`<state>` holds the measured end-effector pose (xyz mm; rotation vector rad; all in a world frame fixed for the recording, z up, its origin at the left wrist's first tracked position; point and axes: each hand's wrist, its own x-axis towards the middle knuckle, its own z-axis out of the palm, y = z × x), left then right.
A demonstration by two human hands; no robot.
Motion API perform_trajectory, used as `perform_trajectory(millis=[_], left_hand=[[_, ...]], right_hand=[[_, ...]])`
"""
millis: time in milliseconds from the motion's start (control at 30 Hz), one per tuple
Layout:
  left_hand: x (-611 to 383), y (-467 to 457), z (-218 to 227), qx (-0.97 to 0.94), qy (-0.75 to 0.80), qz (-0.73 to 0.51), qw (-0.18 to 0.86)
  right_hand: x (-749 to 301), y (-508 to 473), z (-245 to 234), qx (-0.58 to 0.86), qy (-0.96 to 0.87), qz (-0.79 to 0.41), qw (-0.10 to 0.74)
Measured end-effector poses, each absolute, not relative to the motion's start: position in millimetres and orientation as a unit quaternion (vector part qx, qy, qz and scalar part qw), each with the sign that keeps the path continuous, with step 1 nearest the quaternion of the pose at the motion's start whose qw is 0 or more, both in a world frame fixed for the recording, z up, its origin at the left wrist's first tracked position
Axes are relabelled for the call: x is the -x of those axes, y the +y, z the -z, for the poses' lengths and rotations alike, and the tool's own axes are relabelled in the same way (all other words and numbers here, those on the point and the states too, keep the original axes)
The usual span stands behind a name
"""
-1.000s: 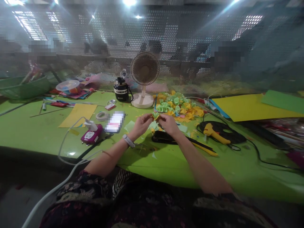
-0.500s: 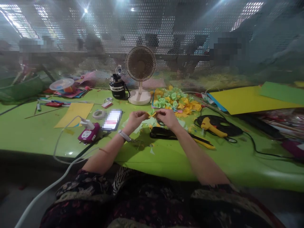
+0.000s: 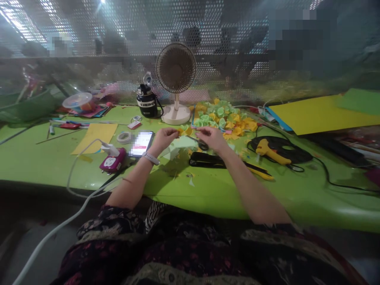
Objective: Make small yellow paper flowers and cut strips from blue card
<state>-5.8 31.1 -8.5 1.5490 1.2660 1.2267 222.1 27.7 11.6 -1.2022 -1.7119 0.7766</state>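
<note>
My left hand [image 3: 164, 138], with a white watch on its wrist, pinches a small yellow and green paper flower [image 3: 184, 130] above the green table [image 3: 208, 190]. My right hand [image 3: 211, 138] is closed beside it with the fingers curled; what it grips is too small to make out. Pale green paper scraps [image 3: 178, 144] lie under both hands. A black stapler [image 3: 208, 159] rests just in front of my right hand. Behind the hands is a pile of finished green and yellow paper flowers [image 3: 222, 118].
A yellow glue gun [image 3: 268, 150] lies on a black mat at right. A phone [image 3: 141, 142], tape roll [image 3: 124, 137], magenta power socket [image 3: 113, 163] with white cable sit left. A desk fan [image 3: 175, 79] and black flask [image 3: 147, 101] stand behind. Yellow sheets [image 3: 314, 113] lie far right.
Both hands moved slightly apart and farther out over the table, with the flower staying in the left fingers. The camera tilted, so everything sits higher in view.
</note>
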Motion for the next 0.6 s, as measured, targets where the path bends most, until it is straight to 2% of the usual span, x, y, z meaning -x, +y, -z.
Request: perform_trajectory(millis=[100, 200, 300, 433, 600], left_hand=[[18.9, 38.5, 11.5, -0.633, 0.594, -0.395, 0.3], [23.8, 39.2, 11.0, -0.662, 0.64, -0.287, 0.262], [29.9, 34.7, 0.4, -0.7, 0.647, -0.217, 0.214], [48.9, 26.1, -22.4, -0.733, 0.658, -0.126, 0.113], [62.0, 24.5, -29.3, -0.739, 0.664, -0.031, 0.106]], right_hand=[[-227.0, 28.4, -16.6, 0.5, -0.695, -0.289, 0.429], [-236.2, 26.6, -25.2, 0.513, -0.724, -0.263, 0.378], [-253.7, 25.1, -36.0, 0.541, -0.761, -0.2, 0.297], [-273.5, 25.4, -43.1, 0.619, -0.767, -0.079, 0.146], [-262.3, 29.0, -29.9, 0.638, -0.765, -0.078, 0.047]])
